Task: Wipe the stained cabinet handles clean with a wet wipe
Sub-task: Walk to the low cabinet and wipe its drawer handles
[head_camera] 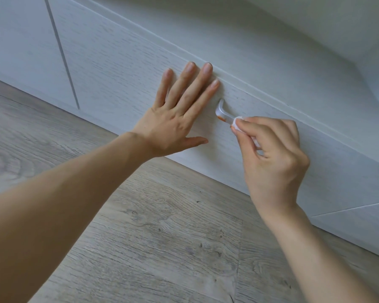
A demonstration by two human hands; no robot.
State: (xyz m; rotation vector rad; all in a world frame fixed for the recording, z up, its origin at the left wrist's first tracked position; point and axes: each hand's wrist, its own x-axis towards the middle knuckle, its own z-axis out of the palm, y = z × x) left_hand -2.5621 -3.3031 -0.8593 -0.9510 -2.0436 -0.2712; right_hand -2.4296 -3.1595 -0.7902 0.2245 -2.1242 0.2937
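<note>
Handle slants down-right; right hand pinches wet wipe on it, left hand splayed flat

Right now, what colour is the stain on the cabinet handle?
Orange-red, on the white handle just ahead of the wet wipe pinched in the right hand; head view.

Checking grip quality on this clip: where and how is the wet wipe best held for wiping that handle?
Pinch the bunched wet wipe near its tip, as the right hand does, leaving a small wad proud of the fingers. Come from the handle's right end, along its bar: the orange stain sits on the exposed curved end.
</note>
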